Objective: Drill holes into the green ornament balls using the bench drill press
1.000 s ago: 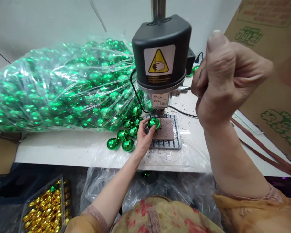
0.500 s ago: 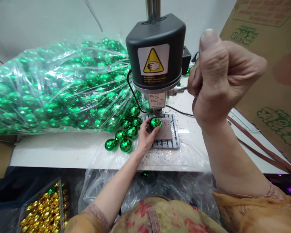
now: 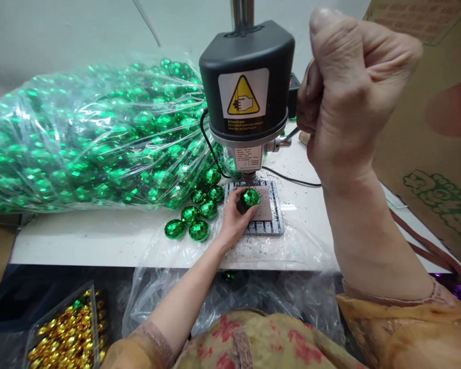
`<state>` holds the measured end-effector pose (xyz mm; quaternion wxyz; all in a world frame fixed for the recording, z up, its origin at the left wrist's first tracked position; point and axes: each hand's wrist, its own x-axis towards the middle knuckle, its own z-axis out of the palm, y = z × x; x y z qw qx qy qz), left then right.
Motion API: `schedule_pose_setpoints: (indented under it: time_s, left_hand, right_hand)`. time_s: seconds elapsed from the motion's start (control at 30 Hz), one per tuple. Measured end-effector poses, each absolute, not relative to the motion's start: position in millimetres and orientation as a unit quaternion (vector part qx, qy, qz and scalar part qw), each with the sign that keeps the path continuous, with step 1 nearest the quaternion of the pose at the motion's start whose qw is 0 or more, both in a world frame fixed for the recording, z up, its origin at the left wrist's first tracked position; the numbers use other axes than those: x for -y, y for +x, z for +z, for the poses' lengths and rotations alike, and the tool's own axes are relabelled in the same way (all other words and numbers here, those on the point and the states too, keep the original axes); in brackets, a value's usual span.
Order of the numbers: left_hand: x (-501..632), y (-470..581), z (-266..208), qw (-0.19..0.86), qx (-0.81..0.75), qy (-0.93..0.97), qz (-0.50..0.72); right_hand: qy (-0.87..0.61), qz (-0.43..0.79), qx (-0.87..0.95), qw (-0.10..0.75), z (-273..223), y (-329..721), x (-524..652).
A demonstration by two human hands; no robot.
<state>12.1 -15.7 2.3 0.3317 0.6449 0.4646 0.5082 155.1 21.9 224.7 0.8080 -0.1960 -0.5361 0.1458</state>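
Green, shiny, faceted ball (image 3: 250, 197), directly below the drill (image 3: 246, 87), on or just above the brown board (image 3: 266, 206); contact underneath is hidden. Left hand (image 3: 236, 218), below the drill, has the ball between curled fingers and thumb, closed only as far as the ball's width, gripping its left and near side. Right hand (image 3: 355, 87), right of the drill and nearest the camera, makes a tight fist round the far end of the metal lever (image 3: 293, 133); the gripped end is hidden.

Step in hand, as I judge it: ball lined up under the drill, lever in grip, so drilling it. Can't tell whether the bit touches the ball; too small. Next move probably calls for a steady ball, left fingers clear of the bit, and an even pull on the lever.

Board sits on the slotted metal base (image 3: 278, 223) under the drill, dark specks scattered around. Loose green balls (image 3: 198, 230) lie left of the base, below and left of the drill. Big clear bag (image 3: 100, 148) of green balls, left of the drill. Cardboard box (image 3: 441, 148), far right of it. Tub (image 3: 94, 312) of gold pieces (image 3: 61, 338), well below and left of the drill, lower than the white table (image 3: 80, 241).
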Motion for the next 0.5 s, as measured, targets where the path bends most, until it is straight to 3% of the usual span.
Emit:
schedule_pose_setpoints:
  time_s: [0.5]
  left_hand:
    - [19, 15, 9, 0.326, -0.461, 0.645, 0.515]
  right_hand:
    - [-0.262, 0.067, 0.541, 0.796, 180, 154, 20]
